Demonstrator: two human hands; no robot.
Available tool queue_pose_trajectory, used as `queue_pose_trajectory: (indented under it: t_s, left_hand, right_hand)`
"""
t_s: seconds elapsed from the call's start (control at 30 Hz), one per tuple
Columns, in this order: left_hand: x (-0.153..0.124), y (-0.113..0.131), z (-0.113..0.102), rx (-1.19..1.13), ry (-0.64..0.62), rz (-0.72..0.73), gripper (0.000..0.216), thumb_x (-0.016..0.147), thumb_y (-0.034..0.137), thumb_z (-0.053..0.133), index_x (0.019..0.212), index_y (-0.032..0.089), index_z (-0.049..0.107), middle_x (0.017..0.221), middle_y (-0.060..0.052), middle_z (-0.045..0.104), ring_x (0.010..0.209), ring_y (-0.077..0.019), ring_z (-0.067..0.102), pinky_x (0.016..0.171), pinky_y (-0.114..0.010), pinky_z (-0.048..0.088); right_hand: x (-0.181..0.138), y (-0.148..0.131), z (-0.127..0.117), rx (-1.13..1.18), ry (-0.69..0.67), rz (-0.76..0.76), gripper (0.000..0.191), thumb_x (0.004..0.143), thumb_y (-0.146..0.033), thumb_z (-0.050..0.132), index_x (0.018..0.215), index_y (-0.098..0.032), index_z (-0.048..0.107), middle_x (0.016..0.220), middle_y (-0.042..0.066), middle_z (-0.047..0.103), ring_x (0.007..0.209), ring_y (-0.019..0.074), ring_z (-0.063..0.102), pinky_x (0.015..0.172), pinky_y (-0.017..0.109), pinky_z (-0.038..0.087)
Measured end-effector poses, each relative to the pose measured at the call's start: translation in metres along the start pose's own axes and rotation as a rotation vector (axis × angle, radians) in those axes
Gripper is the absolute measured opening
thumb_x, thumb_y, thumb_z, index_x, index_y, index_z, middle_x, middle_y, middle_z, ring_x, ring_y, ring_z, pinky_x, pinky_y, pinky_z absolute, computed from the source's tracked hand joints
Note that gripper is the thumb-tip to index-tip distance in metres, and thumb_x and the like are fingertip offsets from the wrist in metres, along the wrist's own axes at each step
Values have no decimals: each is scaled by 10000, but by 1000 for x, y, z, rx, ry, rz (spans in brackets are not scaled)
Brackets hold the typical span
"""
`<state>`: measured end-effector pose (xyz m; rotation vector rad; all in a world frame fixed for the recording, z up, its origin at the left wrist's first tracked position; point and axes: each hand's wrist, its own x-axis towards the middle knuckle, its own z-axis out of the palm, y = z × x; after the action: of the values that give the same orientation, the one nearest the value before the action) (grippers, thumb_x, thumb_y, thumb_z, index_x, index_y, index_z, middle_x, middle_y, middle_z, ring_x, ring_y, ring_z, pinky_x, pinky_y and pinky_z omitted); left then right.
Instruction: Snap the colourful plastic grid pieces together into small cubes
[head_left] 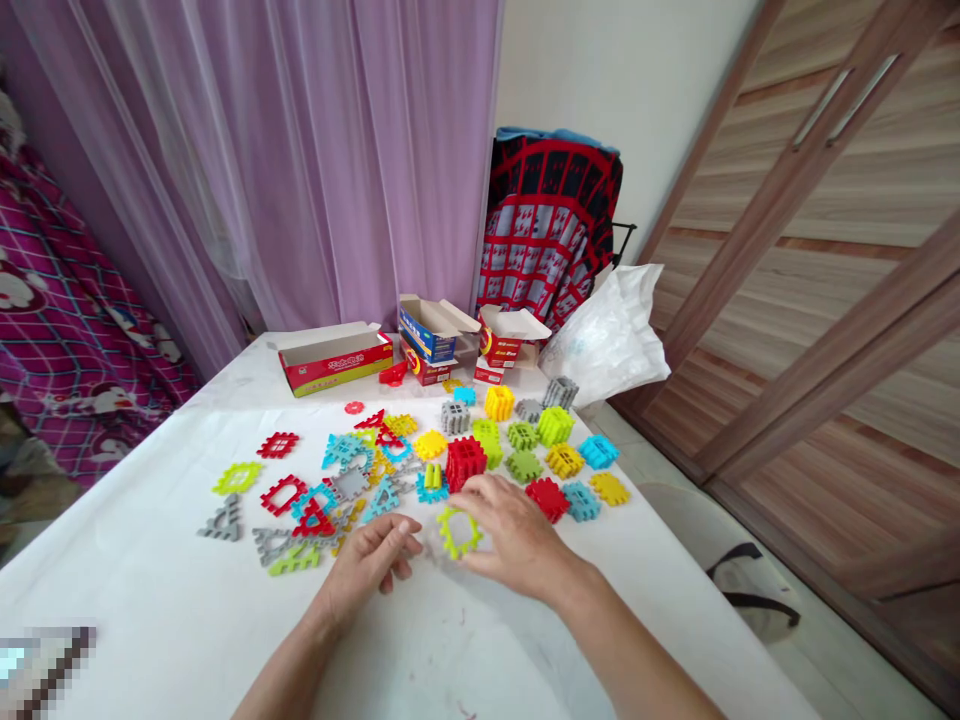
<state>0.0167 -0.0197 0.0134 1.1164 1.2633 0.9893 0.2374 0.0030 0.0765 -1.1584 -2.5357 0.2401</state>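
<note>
Taking the clock's centre as the yellow-green frame in the right hand, with twelve pointing away from me, I see a wooden wardrobe (840, 270) at two and a purple curtain (330, 150) at eleven. The white table (142, 570) spreads beneath both hands. At one stands a white bag (607, 345); at eleven, a long red-and-green open box (337, 368); at twelve, a blue open box (426, 333) on a red one. Closer in, I have the right hand (517, 530) at three, fingers grasping the frame, and the left hand (371, 555) between eight and nine, fingers released and loosely curled, near the frame. A red stack (466, 463) sits at twelve, just beyond the right fingers. Loose, mixed pieces (349, 485) overlap at ten, and a grey triangle (223, 520) lies apart at nine. The yellow-green frame (445, 533) itself is tilted upright, between the hands.
</note>
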Motion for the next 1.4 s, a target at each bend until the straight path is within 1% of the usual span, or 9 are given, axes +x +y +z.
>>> queue_pose_trajectory:
  t_s: [0.07,0.17,0.27,0.33,0.43,0.6,0.8,1.0,1.4]
  left_hand:
    - [0,2,-1,-6,24,-7,636,637,753,607,874,167,671,725,-31,667,511,-110,580,374,-190,376]
    - [0,4,1,-10,52,-22,670,587,780,621,847,166,680,706,-31,653,507,-116,567,368,-197,374]
    - [1,6,2,-16,76,-35,698,547,798,633,836,166,683,696,-30,649,512,-123,568,369,-202,376]
    - [1,6,2,-25,102,-39,713,537,804,636,851,166,685,702,-33,654,522,-130,573,375,-206,387]
    - [1,6,-1,-42,127,-42,716,542,800,641,872,165,682,701,-37,659,526,-136,570,380,-213,402]
    - [1,5,-5,-57,112,-46,669,587,773,645,880,172,671,704,-37,657,557,-152,577,393,-223,431]
    - [0,5,-6,-53,120,-62,683,577,779,651,895,177,691,719,-46,671,573,-159,583,411,-228,445]
    - [0,1,-8,-40,120,-70,704,560,795,649,894,177,703,696,-43,672,553,-156,571,405,-235,445]
    - [2,3,-6,-47,124,-76,671,552,768,679,890,190,717,698,-45,681,550,-158,573,403,-234,444]
  right_hand:
    - [-7,33,-25,20,47,84,514,719,-267,718,1215,-273,583,1185,46,579,1078,225,552,921,353,448]
    - [-9,102,-67,-21,103,264,537,701,-279,706,1224,-258,585,1170,54,604,1014,230,594,889,355,468]
    - [2,169,-98,-78,53,445,572,670,-301,727,1223,-234,593,1052,53,656,890,217,625,794,317,491]
    - [14,202,-106,-110,-6,477,575,662,-312,735,1216,-233,601,1026,46,670,870,213,628,767,298,491]
    - [33,231,-101,-127,-107,468,591,641,-305,754,1208,-219,611,1053,53,673,885,216,629,776,291,489]
    - [56,249,-83,-93,-241,406,626,627,-273,763,1227,-192,607,1110,75,662,981,239,619,846,304,480]
    - [61,261,-81,-68,-327,373,660,621,-295,779,1251,-224,596,1149,71,654,1021,253,616,856,311,481]
    - [64,263,-79,-70,-371,377,680,625,-298,780,1272,-223,585,1175,80,642,1053,258,609,885,314,472]
    - [65,265,-76,-129,-378,381,697,607,-317,798,1269,-244,592,1138,67,665,1026,265,627,873,318,481]
